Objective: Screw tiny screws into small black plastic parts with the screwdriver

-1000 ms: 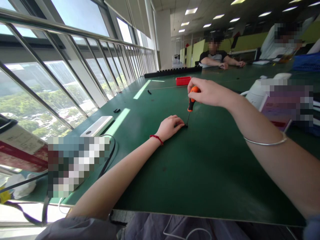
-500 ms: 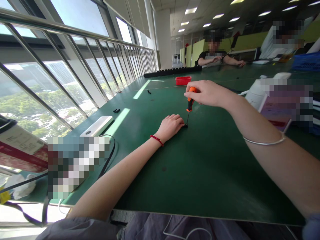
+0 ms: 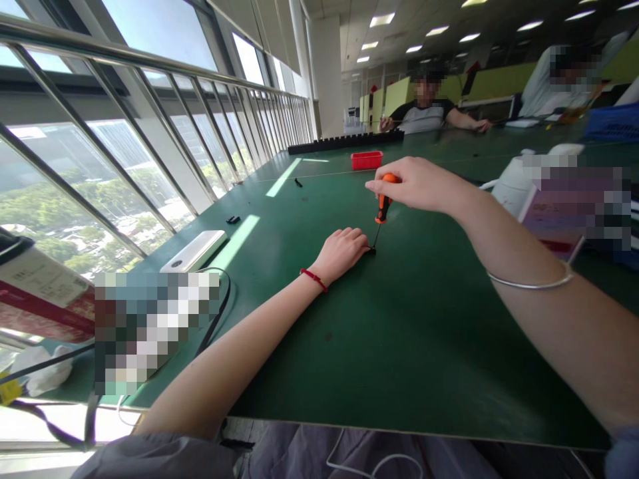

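Observation:
My right hand (image 3: 410,184) is closed round the handle of an orange-and-black screwdriver (image 3: 383,207), which points down with a slight tilt. Its thin shaft reaches a small black part (image 3: 372,251) on the green table (image 3: 399,346). My left hand (image 3: 344,253), resting on the tabletop, has its fingertips closed on that part's left side and hides some of it. The part is too small for me to tell its kind. Whether the screwdriver tip sits in a screw cannot be made out.
A red bin (image 3: 366,160) and a long black slotted strip (image 3: 349,141) lie farther back. Small black pieces (image 3: 233,219) and a white power bank (image 3: 194,251) are on the left, a white bottle (image 3: 514,176) on the right. A person (image 3: 424,113) sits across the table.
The screwdriver handle in my right hand has tilted slightly to the right. My left hand stays put. The person across has moved one hand to the left.

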### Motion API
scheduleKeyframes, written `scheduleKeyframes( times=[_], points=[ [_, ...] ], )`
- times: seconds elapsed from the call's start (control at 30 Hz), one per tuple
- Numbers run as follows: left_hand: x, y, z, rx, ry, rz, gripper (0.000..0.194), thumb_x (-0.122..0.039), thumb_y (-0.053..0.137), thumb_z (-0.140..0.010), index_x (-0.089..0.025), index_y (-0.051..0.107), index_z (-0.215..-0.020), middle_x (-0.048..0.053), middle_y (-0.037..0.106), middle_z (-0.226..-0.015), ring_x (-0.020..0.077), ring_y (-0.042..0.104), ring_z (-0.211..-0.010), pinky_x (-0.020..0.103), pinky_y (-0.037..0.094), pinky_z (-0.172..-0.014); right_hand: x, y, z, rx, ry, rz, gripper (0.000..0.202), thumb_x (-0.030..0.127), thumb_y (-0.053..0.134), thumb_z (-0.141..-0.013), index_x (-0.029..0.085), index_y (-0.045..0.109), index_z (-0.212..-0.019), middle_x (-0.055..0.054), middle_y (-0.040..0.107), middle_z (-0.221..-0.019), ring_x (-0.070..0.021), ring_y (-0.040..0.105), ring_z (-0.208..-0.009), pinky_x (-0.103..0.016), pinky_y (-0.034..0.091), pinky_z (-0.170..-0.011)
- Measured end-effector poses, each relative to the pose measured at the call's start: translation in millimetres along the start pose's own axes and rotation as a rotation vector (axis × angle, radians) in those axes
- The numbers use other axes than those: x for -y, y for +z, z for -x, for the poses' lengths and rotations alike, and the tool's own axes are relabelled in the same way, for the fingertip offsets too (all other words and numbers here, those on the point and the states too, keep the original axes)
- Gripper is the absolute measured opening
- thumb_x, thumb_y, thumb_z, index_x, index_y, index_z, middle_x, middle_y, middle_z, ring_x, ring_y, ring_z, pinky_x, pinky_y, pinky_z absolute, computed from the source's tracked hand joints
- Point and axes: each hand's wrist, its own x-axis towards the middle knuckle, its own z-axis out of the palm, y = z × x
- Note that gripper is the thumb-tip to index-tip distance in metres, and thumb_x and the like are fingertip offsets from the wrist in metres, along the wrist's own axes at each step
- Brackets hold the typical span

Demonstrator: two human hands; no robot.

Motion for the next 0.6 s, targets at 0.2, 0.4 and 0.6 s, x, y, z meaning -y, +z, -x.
scheduleKeyframes(
  times=[0.2, 0.4, 0.6],
  points=[
    [-0.1, 0.9, -0.1, -0.001, 0.001, -0.019, 0.026, -0.031, 0.039, -0.098, -0.015, 0.06, -0.095, 0.008, 0.063, -0.097, 0.0196, 0.056, -0.089, 0.03, 0.037, -0.076, 2.1, 0.6, -0.4, -0.057, 0.012, 0.023, 0.015, 0.033, 0.058, -0.076, 0.021, 0.057, -0.084, -0.002, 0.059, -0.075, -0.0155, 0.049, -0.065, -0.03, 0.032, -0.06],
    [0.1, 1.6, 0.1, -0.01, 0.001, -0.006, 0.025, -0.031, 0.04, -0.098, -0.015, 0.06, -0.095, 0.007, 0.063, -0.098, 0.0192, 0.057, -0.088, 0.03, 0.038, -0.076, 2.0, 0.1, 0.7, 0.021, 0.009, -0.008, 0.032, 0.048, 0.049, -0.084, 0.019, 0.055, -0.071, -0.002, 0.056, -0.066, -0.0151, 0.047, -0.062, -0.031, 0.031, -0.059],
    [2.2, 3.5, 0.7, -0.034, -0.028, 0.143, 0.024, -0.031, 0.044, -0.096, -0.016, 0.061, -0.093, 0.007, 0.063, -0.096, 0.0193, 0.059, -0.089, 0.03, 0.042, -0.077, 3.5, -0.5, 0.0, -0.04, 0.035, 0.036, 0.02, 0.031, 0.058, -0.074, 0.021, 0.058, -0.092, -0.002, 0.062, -0.08, -0.016, 0.05, -0.067, -0.029, 0.032, -0.061]
  ],
)
